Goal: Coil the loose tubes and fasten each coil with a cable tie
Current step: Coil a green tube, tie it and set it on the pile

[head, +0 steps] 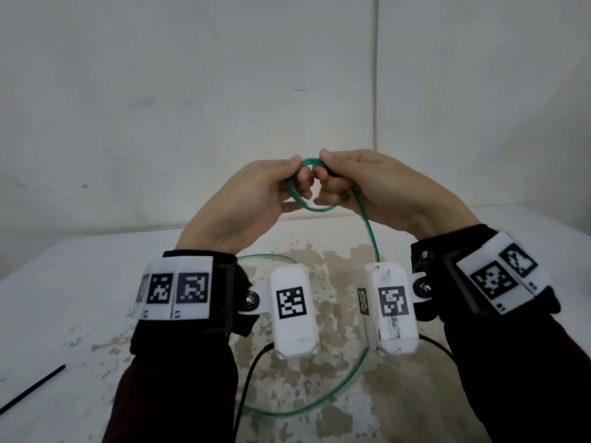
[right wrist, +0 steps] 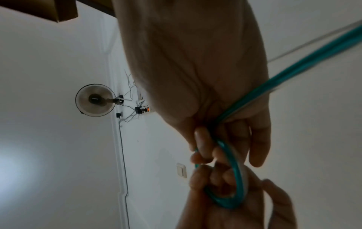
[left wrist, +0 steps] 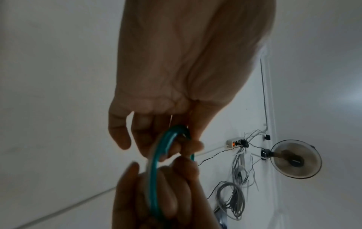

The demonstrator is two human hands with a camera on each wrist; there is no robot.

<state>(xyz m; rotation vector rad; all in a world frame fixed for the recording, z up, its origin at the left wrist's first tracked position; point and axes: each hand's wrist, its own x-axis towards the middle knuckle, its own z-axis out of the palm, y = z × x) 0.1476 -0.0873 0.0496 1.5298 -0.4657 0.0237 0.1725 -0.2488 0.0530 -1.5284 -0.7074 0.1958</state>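
Partly hidden behind two white camera boxes strapped at the wrists, a thin green tube (head: 372, 238) hangs from a small coil held up in front of a pale wall. Its loose length drops from the right hand (head: 377, 190), passes behind the right box, then sweeps in a wide loop low over the stained white surface (head: 73, 314), where black sleeves cover part of it; its free end cannot be found. On the far left of the surface, a thin black strip (head: 32, 390) lies cut off by the picture's edge, too slim to identify for certain.

Both hands are raised together at chest height, thumbs uppermost, knuckles nearly touching. The left hand (head: 256, 199) pinches the left side of the coil between thumb and curled fingers. The right hand pinches the top right of the coil the same way, with the loose tube trailing out beneath its palm.

Both wrist views are dim and blurred. From the left wrist, the tube (left wrist: 156, 170) curves between the fingers of both hands. From the right wrist, the tube (right wrist: 240, 175) loops round curled fingertips, and its straight run exits the upper right corner. How many turns the coil has cannot be made out.
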